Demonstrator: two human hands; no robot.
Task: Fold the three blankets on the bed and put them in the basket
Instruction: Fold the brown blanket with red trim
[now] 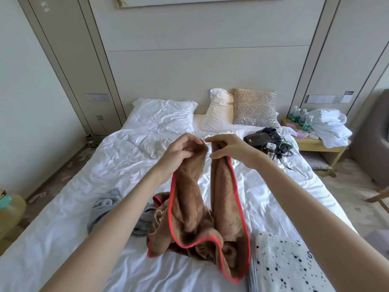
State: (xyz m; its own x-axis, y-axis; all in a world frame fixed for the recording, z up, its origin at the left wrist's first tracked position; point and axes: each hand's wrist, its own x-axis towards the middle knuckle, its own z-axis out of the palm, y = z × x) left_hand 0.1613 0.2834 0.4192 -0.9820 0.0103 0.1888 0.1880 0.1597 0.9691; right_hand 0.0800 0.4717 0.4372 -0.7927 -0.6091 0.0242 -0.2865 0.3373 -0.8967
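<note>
Left hand, right hand, both tight on brown blanket above rumpled white bed (cables, perhaps, by pillows).

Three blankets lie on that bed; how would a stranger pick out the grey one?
Look at the white bed. Near its foot end is a brown blanket with red trim. The grey blanket is crumpled just to its left. It is plain grey, without red edging or the black dots of the white blanket on the right.
</note>
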